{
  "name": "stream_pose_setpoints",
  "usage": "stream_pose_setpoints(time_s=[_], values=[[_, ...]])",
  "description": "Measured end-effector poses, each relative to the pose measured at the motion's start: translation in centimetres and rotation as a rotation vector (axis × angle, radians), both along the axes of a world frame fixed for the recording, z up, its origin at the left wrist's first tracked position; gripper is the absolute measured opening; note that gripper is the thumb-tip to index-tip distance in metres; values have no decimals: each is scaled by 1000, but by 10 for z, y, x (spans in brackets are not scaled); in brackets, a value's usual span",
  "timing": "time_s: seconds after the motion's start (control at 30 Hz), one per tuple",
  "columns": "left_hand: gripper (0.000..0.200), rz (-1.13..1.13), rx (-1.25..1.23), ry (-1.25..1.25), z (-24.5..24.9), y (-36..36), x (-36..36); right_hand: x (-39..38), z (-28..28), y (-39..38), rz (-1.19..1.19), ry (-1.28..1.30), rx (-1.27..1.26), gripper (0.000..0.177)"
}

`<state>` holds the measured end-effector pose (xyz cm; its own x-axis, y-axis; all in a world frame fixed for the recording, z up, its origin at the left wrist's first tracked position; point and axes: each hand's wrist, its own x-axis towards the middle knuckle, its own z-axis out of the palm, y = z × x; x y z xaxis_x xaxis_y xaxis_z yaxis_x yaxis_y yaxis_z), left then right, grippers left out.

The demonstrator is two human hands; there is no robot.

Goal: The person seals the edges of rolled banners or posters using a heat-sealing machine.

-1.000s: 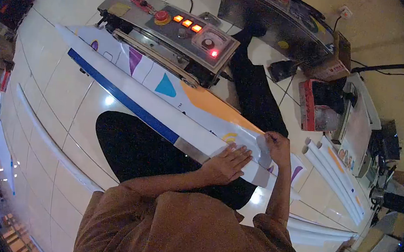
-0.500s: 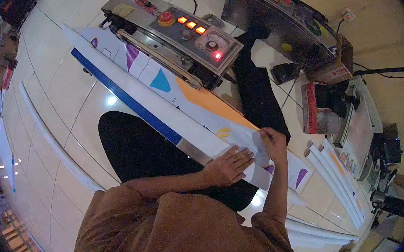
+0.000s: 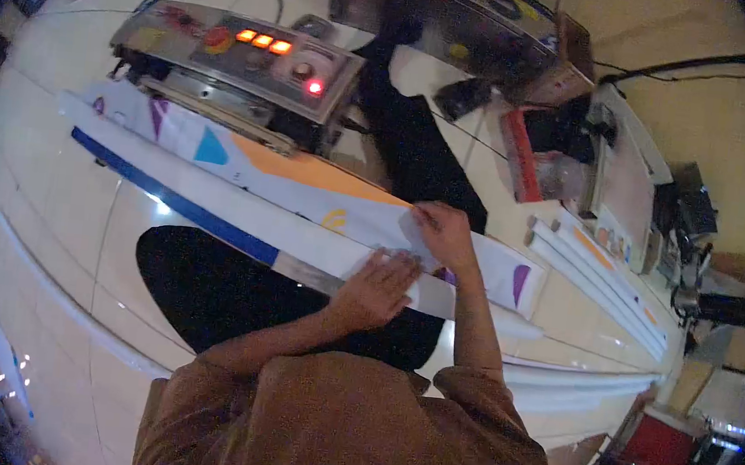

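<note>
A long printed banner sheet, white with orange, blue and purple shapes, lies diagonally in front of me, part of it wound into a white roll. My left hand rests on the roll's near side, fingers stretched out and flat. Farther right, my right hand has its fingers closed on a greyish-white turned-up part of the banner near its far edge. Along the roll's near side runs a blue strip that continues into a grey piece. My fingertips are slightly blurred.
Just beyond the banner stands a metal machine with lit orange buttons and a red light. A second machine is behind it. Several finished rolls lie on the tiled floor at right. My dark-clothed leg stretches between the machines.
The view has shifted, so the scene sits farther left and the machines slightly higher. Both hands keep nearly the same places on the banner and roll.
</note>
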<state>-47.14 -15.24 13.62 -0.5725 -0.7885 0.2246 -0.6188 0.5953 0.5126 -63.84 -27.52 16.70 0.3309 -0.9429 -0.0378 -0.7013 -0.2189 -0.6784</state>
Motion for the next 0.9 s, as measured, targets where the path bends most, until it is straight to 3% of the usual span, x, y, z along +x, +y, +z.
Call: stream_pose_setpoints(time_s=[0.07, 0.23, 0.33, 0.77, 0.9], values=[[58, 7, -48, -98, 4, -1, 3, -14, 2, 8, -24, -3, -14, 24], [57, 15, -11, -67, 0, -2, 2, -106, -14, 31, -68, 105, -107, 22], [57, 15, -27, -69, 0, -1, 2, -134, -14, 42, -166, 169, -18, 22], [57, 30, -37, -9, 0, -1, 3, -120, -27, 22, -181, -103, 207, 17], [59, 34, -35, -56, 4, -1, 3, -115, -20, 17, -128, -47, 209, 20]])
